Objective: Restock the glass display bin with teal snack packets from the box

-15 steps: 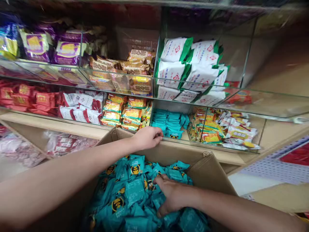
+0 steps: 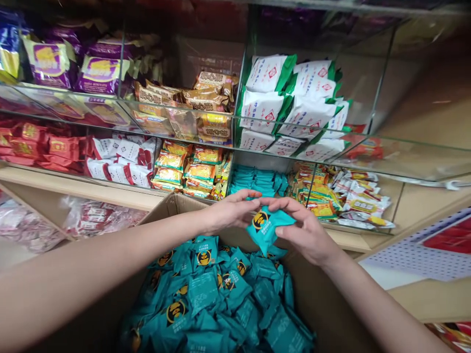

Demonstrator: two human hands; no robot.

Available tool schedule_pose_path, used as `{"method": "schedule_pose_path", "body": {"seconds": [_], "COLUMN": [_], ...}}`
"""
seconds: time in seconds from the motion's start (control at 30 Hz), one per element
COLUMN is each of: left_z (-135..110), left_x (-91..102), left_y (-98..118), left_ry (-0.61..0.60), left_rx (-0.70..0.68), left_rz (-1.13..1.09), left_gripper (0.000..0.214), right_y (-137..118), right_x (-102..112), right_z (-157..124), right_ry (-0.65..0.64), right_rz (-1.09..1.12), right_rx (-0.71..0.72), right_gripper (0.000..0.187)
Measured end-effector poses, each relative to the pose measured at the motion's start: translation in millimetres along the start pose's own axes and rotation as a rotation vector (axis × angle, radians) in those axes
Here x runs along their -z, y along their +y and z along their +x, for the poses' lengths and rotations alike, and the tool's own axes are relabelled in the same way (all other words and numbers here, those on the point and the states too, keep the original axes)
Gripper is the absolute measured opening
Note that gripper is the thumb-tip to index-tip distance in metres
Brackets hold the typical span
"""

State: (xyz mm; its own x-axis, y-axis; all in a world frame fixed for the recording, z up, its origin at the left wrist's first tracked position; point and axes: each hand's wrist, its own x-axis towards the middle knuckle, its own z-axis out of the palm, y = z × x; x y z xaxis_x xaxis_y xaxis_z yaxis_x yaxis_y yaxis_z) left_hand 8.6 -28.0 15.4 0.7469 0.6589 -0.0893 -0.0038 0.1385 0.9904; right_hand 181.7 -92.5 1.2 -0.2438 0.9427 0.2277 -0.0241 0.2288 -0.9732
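Note:
My right hand (image 2: 307, 233) grips a small teal snack packet (image 2: 267, 225) with a black and yellow round emblem, thumb on its right side. My left hand (image 2: 231, 211) reaches to the packet's left edge with fingers stretched out and apart; whether it bears any of the packet I cannot tell. Both hands are above the far side of a cardboard box (image 2: 165, 208), which holds a heap of similar teal packets (image 2: 206, 294). Just behind the hands, a shelf compartment contains stacked teal packets (image 2: 257, 181).
Clear dividers and front panels (image 2: 176, 110) split the shelves. Orange-yellow packets (image 2: 169, 166) lie left of the teal stack, mixed yellow and white packets (image 2: 353, 201) right. White-green bags (image 2: 272, 108) fill the tier above. A wooden ledge (image 2: 121, 193) runs behind the box.
My right hand has come up out of the heap with a teal packet and moved to the right and toward the shelf. My left hand has uncurled and shifted slightly right to meet it.

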Motion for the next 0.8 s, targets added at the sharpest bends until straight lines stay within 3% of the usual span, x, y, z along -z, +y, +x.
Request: {"method": "schedule_pose_path", "body": {"seconds": [0.1,0.23,0.33,0.43,0.53,0.7,0.8], "left_z": [-4.7,-0.3,5.1,7.6,7.6,7.4,8.5], "left_x": [-6.6,-6.9,-4.4,-4.3,-8.6,-14.8,-7.2], "left_y": [-0.4,-5.3,-8.0,-8.7,-8.1,-3.8,0.0], "left_ry": [-0.127,0.029,0.117,0.16,0.205,0.228,0.251], "left_rx": [0.07,-0.013,-0.092,-0.076,-0.069,-0.092,-0.144], "left_rz": [-0.085,0.066,0.071,0.105,0.143,0.164,0.271], "left_gripper": [0.05,0.069,0.062,0.054,0.049,0.04,0.036], "right_y": [-0.2,2.7,8.2,15.5,18.6,14.9,10.6], "right_x": [-1.0,-2.3,1.7,6.1,4.1,-0.5,15.3], "right_z": [0.2,2.1,6.2,9.2,8.6,10.2,18.8], "right_ry": [0.076,0.176,0.283,0.334,0.397,0.279,0.41], "right_rz": [0.093,0.147,0.183,0.089,0.085,0.156,-0.029], "right_rx": [0.045,0.023,-0.069,-0.156,-0.107,-0.137,0.005], "right_gripper": [0.03,0.043,0.034,0.021,0.022,0.037,0.043]}}
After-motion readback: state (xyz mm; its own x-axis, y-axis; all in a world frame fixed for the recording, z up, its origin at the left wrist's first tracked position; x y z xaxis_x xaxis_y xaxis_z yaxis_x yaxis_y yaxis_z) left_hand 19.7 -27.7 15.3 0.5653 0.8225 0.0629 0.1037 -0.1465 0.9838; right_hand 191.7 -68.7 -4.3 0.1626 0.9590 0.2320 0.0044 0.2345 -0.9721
